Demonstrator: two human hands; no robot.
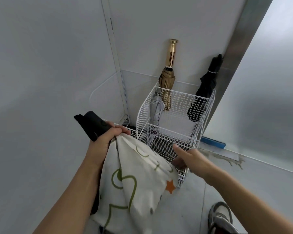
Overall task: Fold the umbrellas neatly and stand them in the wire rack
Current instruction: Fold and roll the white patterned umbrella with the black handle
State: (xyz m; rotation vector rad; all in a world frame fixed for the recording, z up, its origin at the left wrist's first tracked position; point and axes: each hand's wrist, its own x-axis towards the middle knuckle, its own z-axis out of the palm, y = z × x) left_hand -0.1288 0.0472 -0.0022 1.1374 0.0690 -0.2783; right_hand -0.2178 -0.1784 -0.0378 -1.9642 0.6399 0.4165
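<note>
My left hand (107, 137) grips a white umbrella (134, 183) with green and orange prints just below its black handle (91, 124); its loose canopy hangs down toward me. My right hand (188, 159) reaches to the canopy's right edge, thumb up, fingers pinching the fabric. Behind them a white wire rack (172, 132) stands in the corner. In its rear section stand a grey umbrella (155, 108), a gold umbrella (167, 76) with a shiny gold handle, and a black umbrella (205, 92) at the right.
White walls close in on the left and behind the rack. A metal door frame (238, 39) rises at the right, with a blue strip (213, 143) on the floor at its base. A shoe (222, 218) shows at the bottom right.
</note>
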